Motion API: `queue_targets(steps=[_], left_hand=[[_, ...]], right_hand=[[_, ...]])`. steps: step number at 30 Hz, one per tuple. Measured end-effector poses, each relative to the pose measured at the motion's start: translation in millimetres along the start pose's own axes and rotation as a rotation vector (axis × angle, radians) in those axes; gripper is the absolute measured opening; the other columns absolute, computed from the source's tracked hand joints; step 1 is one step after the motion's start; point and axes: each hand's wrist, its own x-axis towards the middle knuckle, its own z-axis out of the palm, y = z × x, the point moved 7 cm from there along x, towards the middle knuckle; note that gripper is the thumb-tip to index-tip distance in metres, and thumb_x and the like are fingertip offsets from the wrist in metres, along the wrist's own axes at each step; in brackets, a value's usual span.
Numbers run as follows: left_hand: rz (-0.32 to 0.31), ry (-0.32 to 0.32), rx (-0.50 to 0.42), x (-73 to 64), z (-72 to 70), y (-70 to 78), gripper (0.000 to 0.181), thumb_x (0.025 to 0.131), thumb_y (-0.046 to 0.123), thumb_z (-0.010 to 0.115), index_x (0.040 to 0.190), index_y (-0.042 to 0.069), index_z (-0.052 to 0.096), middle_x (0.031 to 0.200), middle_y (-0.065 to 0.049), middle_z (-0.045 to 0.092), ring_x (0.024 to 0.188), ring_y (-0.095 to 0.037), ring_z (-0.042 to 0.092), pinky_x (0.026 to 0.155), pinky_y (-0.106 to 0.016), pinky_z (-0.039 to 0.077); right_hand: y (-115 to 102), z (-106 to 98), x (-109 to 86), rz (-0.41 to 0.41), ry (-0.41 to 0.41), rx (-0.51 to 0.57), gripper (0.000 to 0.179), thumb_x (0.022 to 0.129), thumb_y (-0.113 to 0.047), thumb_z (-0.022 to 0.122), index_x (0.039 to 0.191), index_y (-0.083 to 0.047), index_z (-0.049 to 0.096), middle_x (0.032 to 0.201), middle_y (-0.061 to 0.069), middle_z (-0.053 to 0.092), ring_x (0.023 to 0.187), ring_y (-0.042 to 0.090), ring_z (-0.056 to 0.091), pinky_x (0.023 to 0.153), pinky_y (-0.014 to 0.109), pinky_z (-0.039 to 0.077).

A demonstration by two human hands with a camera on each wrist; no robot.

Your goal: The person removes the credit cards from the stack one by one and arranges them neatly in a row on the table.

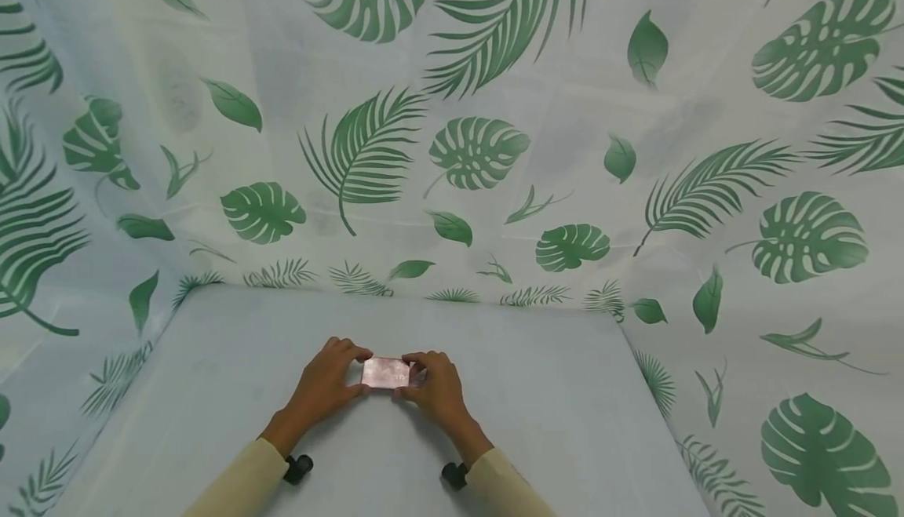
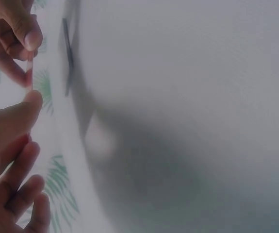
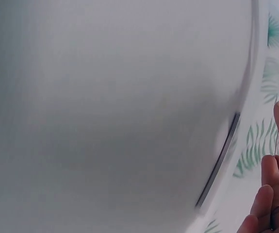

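Note:
A thin, flat, pinkish rectangular card [image 1: 385, 373] with a redder rim is held up in front of me over the pale tabletop. My left hand [image 1: 328, 382] pinches its left end between thumb and fingertips. On the right end, my right hand [image 1: 439, 387] grips it the same way. Both wrist views catch the card nearly edge-on as a slim line, partly covered by fingers. Several fingers of the left hand [image 2: 13, 160] curl loosely below the pinch. In the right wrist view the right hand [image 3: 270, 194] is cut off by the frame.
The pale tabletop [image 1: 233, 391] meets white sheeting [image 1: 395, 266] printed with green leaves at the back and sides. Black wrist cameras [image 1: 299, 469] sit at both cuffs. A thin dark strip [image 3: 219, 160] shows near the surface's edge.

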Motion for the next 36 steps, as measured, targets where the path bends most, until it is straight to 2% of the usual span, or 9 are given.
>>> queue_targets(steps=[6,17,27,32,36], left_hand=[[-0.002,0.02,0.054,-13.2,-19.2,-11.0,0.05,0.069,0.023,0.091,0.114,0.017,0.071,0.102,0.005,0.065,0.098,-0.013,0.052,0.083,-0.037,0.052],[-0.055,0.011,0.091,-42.7,-48.9,-31.2,0.051,0.068,0.018,0.092,0.115,0.017,0.071,0.104,0.004,0.065,0.101,-0.016,0.054,0.085,-0.04,0.052],[-0.129,-0.006,0.139,-67.3,-65.2,-53.8,0.053,0.07,0.013,0.09,0.119,0.016,0.07,0.105,0.002,0.065,0.104,-0.02,0.053,0.089,-0.044,0.051],[-0.175,-0.009,0.15,-79.1,-72.1,-65.8,0.053,0.07,0.01,0.089,0.118,0.015,0.069,0.104,0.001,0.065,0.103,-0.021,0.053,0.089,-0.046,0.05],[-0.211,-0.025,0.166,-89.6,-75.0,-75.4,0.053,0.07,0.01,0.089,0.12,0.014,0.069,0.104,-0.001,0.066,0.103,-0.023,0.053,0.089,-0.048,0.051]], right_hand=[[-19.9,13.1,0.7,-0.007,-0.014,0.009,0.054,0.067,-0.029,0.092,0.117,-0.024,0.073,0.086,-0.011,0.065,0.079,0.007,0.048,0.07,0.022,0.038],[-54.7,41.7,-5.3,-0.029,-0.065,0.035,0.054,0.071,-0.031,0.09,0.122,-0.028,0.07,0.09,-0.011,0.067,0.081,0.002,0.045,0.074,0.02,0.039],[-85.0,66.5,-4.7,-0.033,-0.135,0.056,0.052,0.073,-0.035,0.089,0.122,-0.029,0.07,0.086,-0.018,0.065,0.08,0.001,0.045,0.072,0.019,0.037],[-99.5,79.7,-6.3,-0.074,-0.148,0.041,0.052,0.072,-0.036,0.089,0.121,-0.028,0.071,0.086,-0.019,0.066,0.081,0.0,0.045,0.077,0.019,0.037],[-111.1,88.8,-8.3,-0.113,-0.137,0.003,0.053,0.069,-0.035,0.091,0.119,-0.028,0.072,0.089,-0.018,0.069,0.078,-0.002,0.044,0.075,0.017,0.037]])
